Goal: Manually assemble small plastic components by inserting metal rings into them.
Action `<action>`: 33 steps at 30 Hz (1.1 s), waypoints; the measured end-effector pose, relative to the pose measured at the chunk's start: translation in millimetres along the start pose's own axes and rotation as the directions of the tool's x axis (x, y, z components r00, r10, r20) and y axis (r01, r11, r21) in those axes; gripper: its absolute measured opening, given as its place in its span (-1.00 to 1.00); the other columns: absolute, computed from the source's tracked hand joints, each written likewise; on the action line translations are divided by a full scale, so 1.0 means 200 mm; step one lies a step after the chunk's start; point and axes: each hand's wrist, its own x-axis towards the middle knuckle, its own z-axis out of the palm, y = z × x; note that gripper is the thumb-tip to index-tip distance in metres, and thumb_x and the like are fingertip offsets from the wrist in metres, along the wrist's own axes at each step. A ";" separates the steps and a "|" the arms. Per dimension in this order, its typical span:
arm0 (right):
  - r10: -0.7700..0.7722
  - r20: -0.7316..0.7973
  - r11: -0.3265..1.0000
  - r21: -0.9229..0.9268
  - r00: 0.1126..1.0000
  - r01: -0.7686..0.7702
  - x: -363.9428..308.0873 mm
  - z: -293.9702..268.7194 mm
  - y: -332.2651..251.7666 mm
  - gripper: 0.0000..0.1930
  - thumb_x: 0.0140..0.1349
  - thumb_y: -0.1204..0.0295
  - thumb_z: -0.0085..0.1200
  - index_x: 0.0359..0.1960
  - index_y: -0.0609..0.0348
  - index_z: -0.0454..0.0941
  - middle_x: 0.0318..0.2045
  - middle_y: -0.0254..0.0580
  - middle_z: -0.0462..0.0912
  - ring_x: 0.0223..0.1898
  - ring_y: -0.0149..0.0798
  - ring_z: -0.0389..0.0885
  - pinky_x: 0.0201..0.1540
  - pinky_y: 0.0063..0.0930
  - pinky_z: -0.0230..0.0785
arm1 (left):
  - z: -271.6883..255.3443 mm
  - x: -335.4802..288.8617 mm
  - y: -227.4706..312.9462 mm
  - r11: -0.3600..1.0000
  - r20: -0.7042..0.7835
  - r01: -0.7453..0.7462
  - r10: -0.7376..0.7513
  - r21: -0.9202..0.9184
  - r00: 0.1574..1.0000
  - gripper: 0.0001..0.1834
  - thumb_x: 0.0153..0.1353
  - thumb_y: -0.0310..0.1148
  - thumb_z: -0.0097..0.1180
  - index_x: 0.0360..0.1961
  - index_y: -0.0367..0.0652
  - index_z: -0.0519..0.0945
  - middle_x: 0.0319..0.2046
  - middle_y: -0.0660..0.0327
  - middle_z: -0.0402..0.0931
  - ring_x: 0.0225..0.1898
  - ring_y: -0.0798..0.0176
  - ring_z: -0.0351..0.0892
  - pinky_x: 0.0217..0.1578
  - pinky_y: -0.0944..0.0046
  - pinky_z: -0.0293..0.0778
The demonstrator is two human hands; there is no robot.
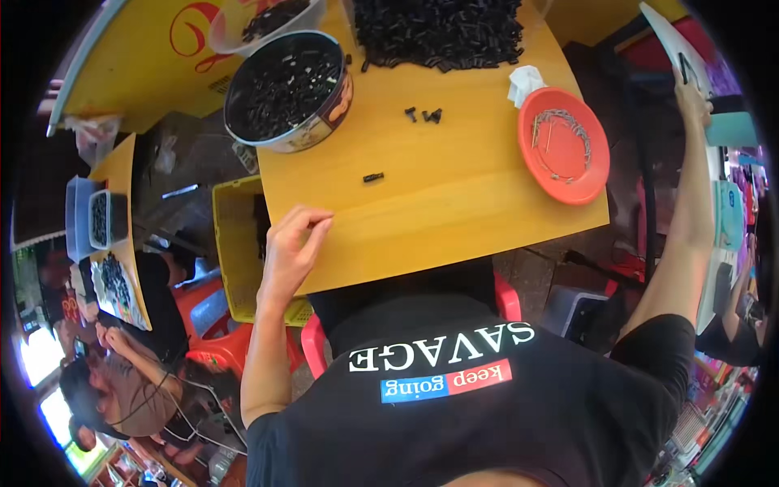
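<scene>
My left hand (pixel 294 243) is over the near left edge of the yellow table, fingers curled and thumb close to the index finger. Anything in that pinch is too small to make out. Ahead of it lies a short black cylindrical part (pixel 373 177), with a few small black pieces (pixel 432 116) farther back. Out at the far right, my right arm is stretched away from the table. My right hand (pixel 691 97) is up against a white panel (pixel 667 40), its fingers bent at a dark, thin item that I cannot identify.
On the table (pixel 422 235) stand a round tub (pixel 324 122) of black parts, a clear bowl (pixel 223 32), a heap of black parts (pixel 438 32) and a red plate (pixel 596 174) with a ring of thin metal pieces. A yellow crate (pixel 231 284) is at left; people sit beyond.
</scene>
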 end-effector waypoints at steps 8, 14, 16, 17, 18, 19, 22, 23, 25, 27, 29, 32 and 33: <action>-0.399 -0.719 0.564 0.297 0.569 0.770 -0.94 -0.50 -0.46 -0.63 0.40 0.14 0.10 0.03 0.14 0.67 0.09 -0.07 0.65 0.20 -0.05 0.54 0.24 -0.26 0.34 | 0.11 0.15 -0.05 0.993 -0.182 -0.116 0.117 0.014 0.976 -0.86 0.24 -0.53 0.21 -0.18 -0.30 0.63 -0.29 0.09 0.56 -0.28 0.10 0.61 -0.23 0.23 0.50; -0.596 -0.620 0.038 0.613 0.510 0.789 -1.94 -0.86 -0.60 -0.78 0.21 0.52 0.27 -0.10 0.23 0.68 -0.03 -0.01 0.67 0.08 -0.04 0.60 0.12 -0.25 0.47 | 0.23 0.22 -0.08 0.901 -0.135 -0.239 0.305 0.362 0.943 -0.85 0.17 -0.43 0.28 -0.22 -0.17 0.64 -0.29 0.16 0.53 -0.22 0.05 0.55 -0.21 0.12 0.37; -0.683 -0.503 -0.098 0.782 0.530 0.616 -2.20 -0.87 -0.68 -0.81 0.21 0.53 0.26 -0.13 0.24 0.68 -0.09 -0.04 0.67 -0.01 -0.06 0.65 0.05 -0.27 0.51 | 0.24 0.23 -0.09 0.906 -0.144 -0.257 0.319 0.336 0.937 -0.86 0.16 -0.44 0.28 -0.24 -0.16 0.63 -0.29 0.16 0.53 -0.22 0.05 0.55 -0.21 0.12 0.37; -0.700 -0.468 -0.161 0.839 0.539 0.520 -2.32 -0.88 -0.74 -0.83 0.23 0.53 0.25 -0.14 0.25 0.67 -0.13 -0.06 0.67 -0.10 -0.09 0.69 -0.07 -0.33 0.55 | 0.24 0.23 -0.09 0.913 -0.163 -0.255 0.317 0.317 0.934 -0.87 0.16 -0.45 0.28 -0.26 -0.15 0.63 -0.28 0.17 0.54 -0.22 0.05 0.55 -0.21 0.12 0.36; -0.728 -0.418 -0.223 0.894 0.544 0.389 -2.40 -0.87 -0.80 -0.83 0.25 0.52 0.24 -0.14 0.27 0.66 -0.19 -0.06 0.67 -0.20 -0.14 0.70 -0.18 -0.38 0.56 | 0.24 0.24 -0.08 0.912 -0.161 -0.267 0.327 0.311 0.931 -0.87 0.16 -0.45 0.28 -0.26 -0.15 0.63 -0.28 0.17 0.54 -0.22 0.05 0.55 -0.21 0.12 0.36; -0.743 -0.399 -0.248 0.910 0.537 0.333 -2.47 -0.85 -0.87 -0.83 0.26 0.51 0.24 -0.14 0.28 0.66 -0.23 -0.06 0.67 -0.26 -0.16 0.70 -0.23 -0.39 0.56 | 0.24 0.24 -0.08 0.922 -0.184 -0.287 0.339 0.259 0.922 -0.87 0.16 -0.46 0.28 -0.26 -0.17 0.64 -0.29 0.15 0.55 -0.24 0.04 0.55 -0.23 0.12 0.38; -0.778 -0.357 -0.256 0.932 0.517 0.258 -2.57 -0.84 -1.04 -0.82 0.27 0.48 0.23 -0.14 0.29 0.65 -0.30 -0.07 0.66 -0.35 -0.19 0.68 -0.29 -0.40 0.54 | 0.25 0.20 -0.04 0.966 -0.219 -0.253 0.256 0.042 0.942 -0.88 0.18 -0.50 0.28 -0.24 -0.22 0.64 -0.32 0.12 0.58 -0.29 0.07 0.57 -0.26 0.16 0.43; -0.795 -0.333 -0.240 0.940 0.507 0.241 -2.57 -0.84 -1.07 -0.82 0.27 0.47 0.23 -0.15 0.30 0.65 -0.32 -0.07 0.65 -0.38 -0.20 0.67 -0.31 -0.39 0.54 | 0.25 0.19 -0.02 0.973 -0.211 -0.192 0.163 -0.125 0.964 -0.87 0.20 -0.51 0.27 -0.23 -0.25 0.64 -0.35 0.10 0.60 -0.32 0.10 0.59 -0.27 0.20 0.46; -0.799 -0.352 -0.260 0.933 0.488 0.248 -2.58 -0.87 -1.07 -0.82 0.27 0.48 0.24 -0.15 0.31 0.66 -0.33 -0.09 0.66 -0.37 -0.24 0.67 -0.33 -0.43 0.51 | 0.23 0.17 0.04 0.960 -0.221 -0.186 0.138 -0.211 0.965 -0.87 0.22 -0.52 0.26 -0.20 -0.28 0.64 -0.36 0.11 0.60 -0.34 0.18 0.59 -0.27 0.26 0.48; -0.804 -0.370 -0.279 0.926 0.466 0.254 -2.57 -0.91 -1.07 -0.82 0.27 0.49 0.25 -0.14 0.31 0.66 -0.34 -0.11 0.66 -0.36 -0.29 0.66 -0.35 -0.48 0.49 | 0.23 0.15 0.07 0.938 -0.231 -0.178 0.110 -0.298 0.967 -0.87 0.25 -0.53 0.25 -0.18 -0.30 0.64 -0.38 0.12 0.61 -0.36 0.25 0.59 -0.27 0.32 0.49; -0.816 -0.383 -0.277 0.916 0.433 0.289 -2.56 -0.94 -1.06 -0.81 0.26 0.45 0.26 -0.18 0.32 0.63 -0.34 -0.08 0.65 -0.41 -0.21 0.68 -0.36 -0.39 0.53 | 0.22 0.13 0.07 0.861 -0.205 -0.159 0.065 -0.482 0.977 -0.87 0.28 -0.53 0.24 -0.17 -0.31 0.65 -0.38 0.19 0.61 -0.33 0.38 0.57 -0.24 0.39 0.47; -0.807 -0.415 -0.295 0.900 0.420 0.322 -2.57 -0.95 -1.04 -0.81 0.23 0.49 0.28 -0.15 0.30 0.66 -0.35 -0.12 0.65 -0.38 -0.27 0.66 -0.34 -0.46 0.51 | 0.22 0.11 0.08 0.804 -0.200 -0.175 0.071 -0.568 0.977 -0.87 0.29 -0.52 0.23 -0.16 -0.32 0.65 -0.37 0.23 0.61 -0.33 0.41 0.54 -0.24 0.39 0.46; -0.810 -0.412 -0.291 0.900 0.417 0.324 -2.57 -0.96 -1.03 -0.81 0.23 0.49 0.28 -0.15 0.30 0.66 -0.35 -0.12 0.65 -0.38 -0.27 0.66 -0.34 -0.46 0.51 | 0.21 0.11 0.09 0.801 -0.200 -0.174 0.069 -0.573 0.977 -0.87 0.29 -0.52 0.23 -0.16 -0.32 0.65 -0.37 0.23 0.61 -0.33 0.41 0.54 -0.24 0.39 0.46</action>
